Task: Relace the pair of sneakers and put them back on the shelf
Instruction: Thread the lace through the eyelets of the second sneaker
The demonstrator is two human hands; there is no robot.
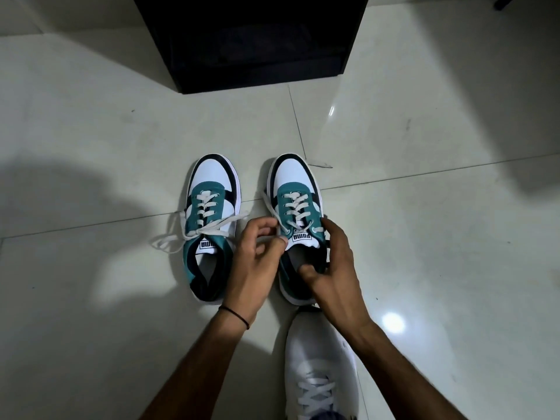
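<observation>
Floor: pale glossy tiles [424, 237] with dark grout lines, lamp glare and broad shadows; nothing else carries the shoes.
Shelf: a black open-fronted shoe shelf [251, 40] stands at the far edge of the floor, well apart from the pair; its inside is too dark to read.
Left sneaker [212, 225]: teal, white and black Puma, laced up, its lace ends lying loose across the tile on both sides, crossed but seemingly not tied in a bow.
Right sneaker [298, 219]: same model, just beside the first, toe pointing at the shelf, laced nearly to the top eyelets.
Left hand [257, 256]: fingers curled, thumb and forefinger pinched on the white lace [269, 204] at the top left eyelet by the tongue.
Right hand [330, 262]: thumb hooked inside the collar, fingers wrapped over the shoe's right side near the top eyelet; whether it also holds a lace end cannot be told.
Wrist: a thin black band [235, 315] on the left.
Own shoe: a white sneaker [321, 359] at the near edge, its toe almost touching the right sneaker's heel.
Step, as judged: finishing the last eyelets of the second shoe.
Risk: pulling one end hard could leave the ends uneven or drag the shoe on the slick tile; the trailing laces could snag or be trodden on during the carry to the shelf.
</observation>
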